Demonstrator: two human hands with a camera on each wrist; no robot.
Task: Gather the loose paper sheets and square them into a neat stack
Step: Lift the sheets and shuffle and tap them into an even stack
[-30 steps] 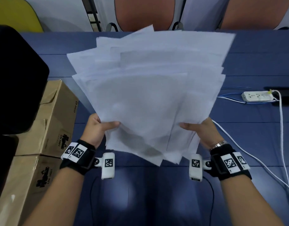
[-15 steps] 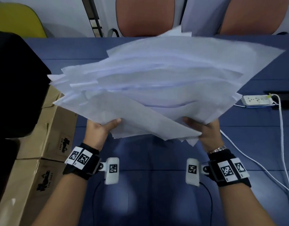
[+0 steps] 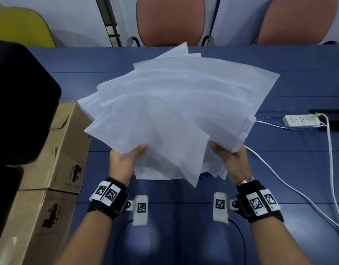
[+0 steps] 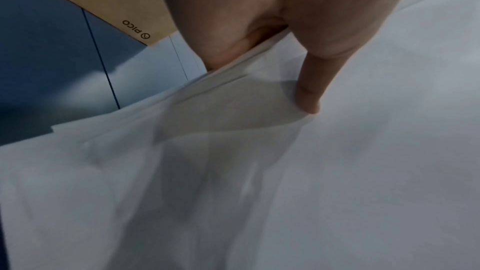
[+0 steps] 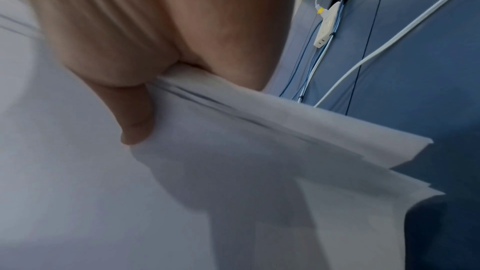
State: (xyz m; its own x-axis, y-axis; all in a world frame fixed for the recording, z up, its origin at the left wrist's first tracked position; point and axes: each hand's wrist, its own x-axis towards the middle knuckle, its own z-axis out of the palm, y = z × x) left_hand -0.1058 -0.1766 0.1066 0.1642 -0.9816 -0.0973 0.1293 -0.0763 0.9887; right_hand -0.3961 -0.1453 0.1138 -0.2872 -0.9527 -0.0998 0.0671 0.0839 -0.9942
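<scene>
A fanned, uneven bundle of white paper sheets point(image 3: 174, 115) is held in the air above the blue table point(image 3: 289, 169), its corners sticking out at different angles. My left hand point(image 3: 126, 159) pinches the bundle's near left edge, thumb on top and fingers hidden beneath. My right hand point(image 3: 228, 157) pinches the near right edge the same way. In the left wrist view the thumb point(image 4: 309, 98) presses on the paper sheets point(image 4: 285, 171). The right wrist view shows the thumb point(image 5: 135, 126) clamped on the layered paper sheets point(image 5: 233, 161).
Two cardboard boxes point(image 3: 55, 159) stand at the left beside a black object point(image 3: 17, 104). A white power strip point(image 3: 300, 120) with white and blue cables point(image 3: 329, 169) lies at the right. Chairs point(image 3: 170, 20) stand beyond the far table edge.
The bundle swung from tilted up, to flatter and spread wide, to lower and angled away from me. Both hands kept their hold and shifted slightly along the near edge.
</scene>
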